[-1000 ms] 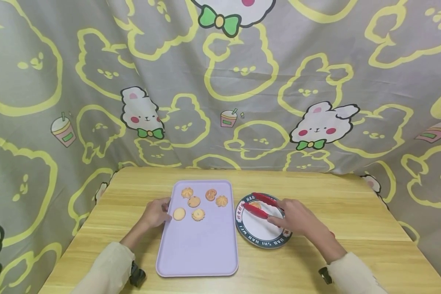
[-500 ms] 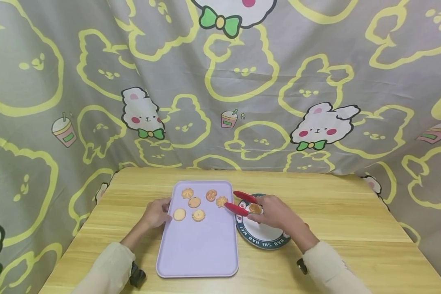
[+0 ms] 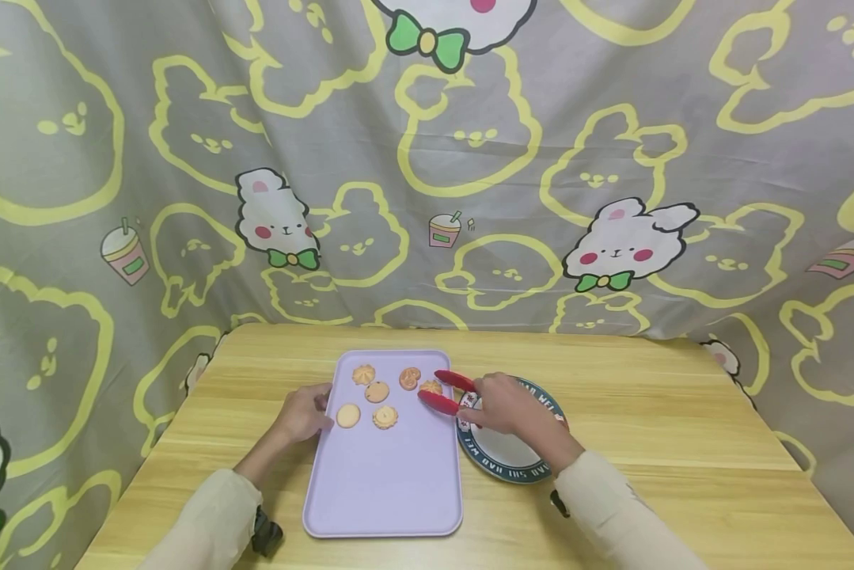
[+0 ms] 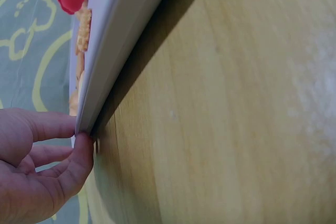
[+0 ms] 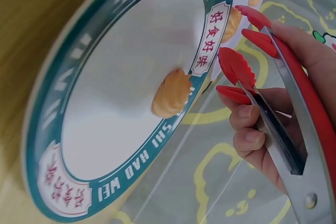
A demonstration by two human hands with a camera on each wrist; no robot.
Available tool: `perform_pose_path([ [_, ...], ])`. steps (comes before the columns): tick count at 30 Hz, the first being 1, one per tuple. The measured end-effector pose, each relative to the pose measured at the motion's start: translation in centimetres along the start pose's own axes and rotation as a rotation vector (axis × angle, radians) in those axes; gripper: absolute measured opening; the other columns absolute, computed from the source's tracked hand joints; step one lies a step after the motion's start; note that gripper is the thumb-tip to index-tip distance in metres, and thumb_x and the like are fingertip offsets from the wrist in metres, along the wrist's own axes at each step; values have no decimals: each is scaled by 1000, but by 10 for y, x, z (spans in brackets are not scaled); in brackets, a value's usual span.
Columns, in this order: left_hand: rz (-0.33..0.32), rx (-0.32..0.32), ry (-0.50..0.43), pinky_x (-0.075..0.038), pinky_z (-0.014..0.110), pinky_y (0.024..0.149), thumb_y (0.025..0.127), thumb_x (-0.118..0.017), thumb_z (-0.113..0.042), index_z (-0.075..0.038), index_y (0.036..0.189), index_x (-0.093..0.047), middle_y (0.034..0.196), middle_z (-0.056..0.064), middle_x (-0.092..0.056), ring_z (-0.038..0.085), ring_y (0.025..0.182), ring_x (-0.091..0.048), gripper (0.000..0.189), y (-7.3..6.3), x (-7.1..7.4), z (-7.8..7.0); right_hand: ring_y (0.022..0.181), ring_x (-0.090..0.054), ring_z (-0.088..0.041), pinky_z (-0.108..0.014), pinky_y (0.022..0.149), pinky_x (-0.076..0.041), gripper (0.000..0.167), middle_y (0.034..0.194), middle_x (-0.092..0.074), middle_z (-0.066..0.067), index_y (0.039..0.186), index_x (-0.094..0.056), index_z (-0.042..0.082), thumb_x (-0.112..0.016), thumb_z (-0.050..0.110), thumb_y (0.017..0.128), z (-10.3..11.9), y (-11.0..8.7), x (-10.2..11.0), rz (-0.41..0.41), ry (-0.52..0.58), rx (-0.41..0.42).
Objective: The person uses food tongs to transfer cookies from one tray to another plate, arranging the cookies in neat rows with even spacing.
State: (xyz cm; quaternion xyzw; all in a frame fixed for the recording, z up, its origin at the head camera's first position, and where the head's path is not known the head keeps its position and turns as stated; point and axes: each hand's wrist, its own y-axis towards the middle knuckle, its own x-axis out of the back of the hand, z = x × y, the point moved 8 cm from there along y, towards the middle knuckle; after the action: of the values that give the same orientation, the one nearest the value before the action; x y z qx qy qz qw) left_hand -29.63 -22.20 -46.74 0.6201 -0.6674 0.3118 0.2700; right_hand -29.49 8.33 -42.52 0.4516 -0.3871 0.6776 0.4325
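Note:
My left hand [image 3: 305, 413] pinches the left rim of a lilac tray [image 3: 384, 483]; in the left wrist view thumb and fingers meet at the tray's edge [image 4: 107, 61]. Gripped in my right hand [image 3: 508, 408] is a pair of metal tongs with red tips [image 3: 438, 402]. Their spread tips lie on either side of a star-shaped cookie [image 3: 430, 388] at the tray's upper right; contact with it cannot be told. The right wrist view shows another swirled cookie [image 5: 173, 94] on the round plate [image 5: 39, 124], which my hand hides in the head view.
More cookies lie across the tray's upper half, among them a pretzel-shaped one [image 3: 409, 378] and a plain round one [image 3: 348, 416]. The plate's lettered rim [image 3: 519, 473] stands just right of the tray on the wooden table [image 3: 654, 443]. A patterned curtain [image 3: 498, 269] hangs behind.
My right hand has moved left with the tongs, from over the plate to the star-shaped cookie on the tray. The left hand and tray have stayed in place.

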Motion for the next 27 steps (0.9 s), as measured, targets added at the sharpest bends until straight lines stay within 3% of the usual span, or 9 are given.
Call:
perform_pose_path([
  [12,5,-12,-12,-58,29,60,66,-70,6,11,132,-47,93,20,-65,22,73,-62,70,1,0,0,66,-51,-16,-23,53,-42,45,73,-55,-4,97,-67,3,-73,43,78,11,5,-3,7,-10,-8],
  [27,2,-4,-5,-59,31,64,67,-70,6,10,132,-47,94,19,-66,23,77,-63,69,0,1,0,61,-51,-14,-23,52,-41,46,66,-56,1,102,-67,3,-72,43,79,5,2,1,7,11,19],
])
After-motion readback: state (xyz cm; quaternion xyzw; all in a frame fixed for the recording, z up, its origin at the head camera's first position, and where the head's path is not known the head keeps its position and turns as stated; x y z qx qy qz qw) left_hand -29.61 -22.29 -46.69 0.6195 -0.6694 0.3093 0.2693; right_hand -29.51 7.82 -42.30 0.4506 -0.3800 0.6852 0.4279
